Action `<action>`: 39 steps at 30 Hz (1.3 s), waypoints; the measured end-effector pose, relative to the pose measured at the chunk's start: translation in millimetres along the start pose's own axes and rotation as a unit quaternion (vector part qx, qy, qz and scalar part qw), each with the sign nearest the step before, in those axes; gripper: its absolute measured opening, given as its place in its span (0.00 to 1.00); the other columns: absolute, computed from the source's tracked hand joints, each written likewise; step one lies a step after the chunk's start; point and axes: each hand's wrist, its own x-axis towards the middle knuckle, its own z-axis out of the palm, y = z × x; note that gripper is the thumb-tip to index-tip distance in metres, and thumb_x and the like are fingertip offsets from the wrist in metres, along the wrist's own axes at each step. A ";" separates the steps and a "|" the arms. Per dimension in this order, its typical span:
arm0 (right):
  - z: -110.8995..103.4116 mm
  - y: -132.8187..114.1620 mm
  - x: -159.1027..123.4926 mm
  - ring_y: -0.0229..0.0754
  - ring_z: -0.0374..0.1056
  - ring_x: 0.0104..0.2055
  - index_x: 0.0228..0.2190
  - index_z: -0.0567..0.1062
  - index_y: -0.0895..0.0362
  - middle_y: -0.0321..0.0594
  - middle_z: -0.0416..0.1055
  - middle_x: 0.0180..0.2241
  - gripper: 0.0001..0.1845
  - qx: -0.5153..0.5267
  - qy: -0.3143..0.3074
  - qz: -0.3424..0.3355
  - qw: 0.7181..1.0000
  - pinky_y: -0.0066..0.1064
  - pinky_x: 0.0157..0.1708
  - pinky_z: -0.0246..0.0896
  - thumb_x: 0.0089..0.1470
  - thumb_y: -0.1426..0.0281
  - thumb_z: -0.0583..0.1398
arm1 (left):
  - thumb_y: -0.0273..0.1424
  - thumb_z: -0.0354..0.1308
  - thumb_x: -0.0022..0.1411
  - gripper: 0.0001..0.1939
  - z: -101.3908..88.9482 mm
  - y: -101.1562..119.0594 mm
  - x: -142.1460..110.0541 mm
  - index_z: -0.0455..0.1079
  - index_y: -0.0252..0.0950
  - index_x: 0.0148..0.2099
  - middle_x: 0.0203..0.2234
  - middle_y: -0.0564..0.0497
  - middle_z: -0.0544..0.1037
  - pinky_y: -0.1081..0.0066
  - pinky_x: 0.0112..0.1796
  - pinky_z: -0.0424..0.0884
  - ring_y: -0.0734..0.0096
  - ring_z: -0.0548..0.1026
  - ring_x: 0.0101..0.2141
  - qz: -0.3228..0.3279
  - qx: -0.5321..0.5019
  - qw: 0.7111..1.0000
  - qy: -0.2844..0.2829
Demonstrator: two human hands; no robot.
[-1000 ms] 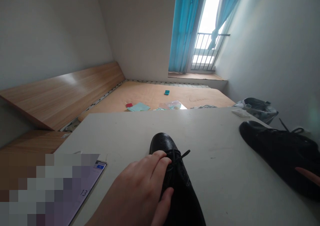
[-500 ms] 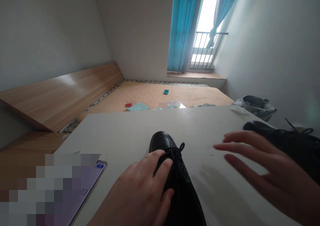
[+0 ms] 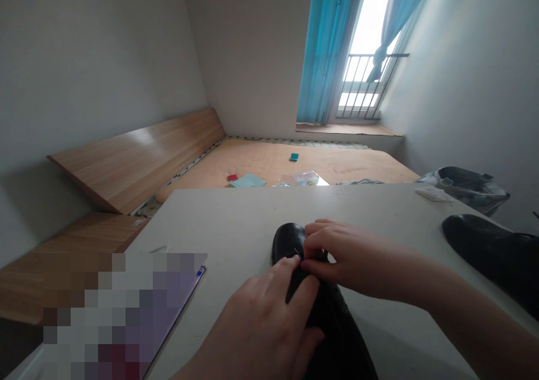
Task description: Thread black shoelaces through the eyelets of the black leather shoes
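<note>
On the table [image 3: 227, 217], the shoe [image 3: 341, 335] looked light and stiff-toed, lace [image 3: 298, 253] limp, best pinched close to the leather: my right hand [image 3: 337, 251] pinched it, left hand [image 3: 261, 312] lay across the shoe, grip unclear.

Both hands' fingers [image 3: 311, 256] on black shoe [image 3: 288, 240]

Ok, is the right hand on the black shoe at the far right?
No, the right hand is at the front part of the middle shoe, its fingertips close to those of the left hand.
</note>
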 end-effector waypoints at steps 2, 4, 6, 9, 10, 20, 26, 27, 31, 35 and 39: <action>-1.4 4.6 0.5 0.40 0.66 0.37 0.25 0.71 0.56 0.36 0.71 0.32 0.11 0.059 0.002 -0.009 0.998 0.32 0.37 0.60 0.59 0.69 0.57 | 0.30 0.61 0.61 0.27 1.8 -1.7 -0.1 0.61 0.33 0.61 0.56 0.33 0.71 0.54 0.45 0.76 0.45 0.72 0.54 0.001 -0.004 1.000 0.006; -4.9 7.1 -0.1 0.37 0.62 0.33 0.25 0.68 0.56 0.34 0.67 0.30 0.13 0.118 0.004 -0.001 0.993 0.31 0.34 0.59 0.61 0.66 0.56 | 0.30 0.62 0.60 0.28 3.4 -2.8 1.2 0.61 0.33 0.61 0.56 0.34 0.71 0.54 0.45 0.76 0.46 0.72 0.54 -0.001 -0.010 1.000 0.012; -10.3 6.9 -2.2 0.36 0.58 0.29 0.24 0.66 0.56 0.32 0.63 0.26 0.15 0.195 0.012 0.000 0.981 0.30 0.29 0.56 0.62 0.64 0.54 | 0.31 0.63 0.59 0.28 4.1 -3.0 3.6 0.62 0.34 0.60 0.56 0.34 0.71 0.52 0.46 0.76 0.45 0.73 0.53 -0.007 -0.015 1.000 0.011; -19.3 2.7 -8.7 0.35 0.58 0.28 0.25 0.67 0.56 0.32 0.63 0.24 0.17 0.323 0.058 -0.031 0.944 0.28 0.28 0.57 0.64 0.62 0.53 | 0.31 0.63 0.58 0.29 2.7 -2.3 6.7 0.63 0.34 0.60 0.56 0.34 0.71 0.51 0.46 0.76 0.45 0.72 0.54 -0.017 -0.023 1.000 -0.002; -22.1 0.9 -11.5 0.34 0.59 0.28 0.25 0.68 0.56 0.33 0.65 0.25 0.17 0.359 0.078 -0.048 0.929 0.28 0.28 0.58 0.64 0.62 0.53 | 0.31 0.63 0.58 0.29 1.8 -2.0 7.4 0.63 0.35 0.61 0.57 0.35 0.70 0.50 0.47 0.75 0.46 0.72 0.55 -0.022 -0.030 0.999 -0.009; -37.3 -4.2 -31.6 0.33 0.59 0.22 0.25 0.69 0.53 0.31 0.63 0.21 0.17 0.379 0.200 -0.079 0.900 0.25 0.21 0.56 0.65 0.61 0.54 | 0.25 0.61 0.54 0.21 2.8 -5.5 17.2 0.69 0.36 0.52 0.55 0.41 0.65 0.52 0.55 0.68 0.50 0.66 0.56 -0.084 -0.209 0.974 -0.018; -35.4 4.0 -26.2 0.34 0.55 0.26 0.26 0.67 0.55 0.31 0.59 0.23 0.16 0.230 0.155 -0.038 0.960 0.26 0.23 0.55 0.64 0.61 0.53 | 0.19 0.58 0.51 0.13 5.9 -4.5 18.6 0.68 0.40 0.37 0.48 0.47 0.66 0.55 0.54 0.67 0.57 0.66 0.54 -0.122 -0.349 0.929 0.022; -35.1 5.9 -25.5 0.35 0.56 0.27 0.28 0.68 0.55 0.32 0.60 0.24 0.16 0.218 0.138 -0.030 0.966 0.26 0.24 0.56 0.64 0.60 0.53 | 0.19 0.58 0.50 0.12 3.9 -3.2 18.1 0.67 0.40 0.35 0.47 0.47 0.67 0.55 0.54 0.66 0.56 0.65 0.54 -0.127 -0.364 0.923 0.028; -35.3 12.7 -25.5 0.38 0.62 0.31 0.35 0.72 0.52 0.35 0.69 0.29 0.15 0.164 0.084 0.011 0.983 0.30 0.28 0.59 0.64 0.58 0.52 | 0.22 0.56 0.52 0.09 -10.4 0.6 14.0 0.60 0.40 0.29 0.43 0.50 0.69 0.63 0.47 0.69 0.62 0.69 0.48 -0.095 -0.457 0.883 0.055; -35.3 13.8 -27.7 0.38 0.66 0.33 0.38 0.74 0.49 0.33 0.72 0.32 0.14 0.111 -0.004 0.030 0.993 0.31 0.31 0.60 0.64 0.58 0.51 | 0.32 0.56 0.62 0.16 -20.8 -4.3 7.2 0.52 0.39 0.26 0.27 0.53 0.66 0.72 0.29 0.67 0.71 0.66 0.28 -0.035 -0.578 0.811 0.087; -30.5 9.8 -28.0 0.39 0.67 0.36 0.39 0.75 0.49 0.33 0.74 0.35 0.12 0.068 -0.088 0.020 0.994 0.31 0.32 0.58 0.64 0.62 0.53 | 0.47 0.50 0.69 0.25 -20.9 -15.0 -0.6 0.53 0.38 0.24 0.17 0.57 0.58 0.71 0.24 0.58 0.74 0.57 0.20 0.067 -0.641 0.756 0.114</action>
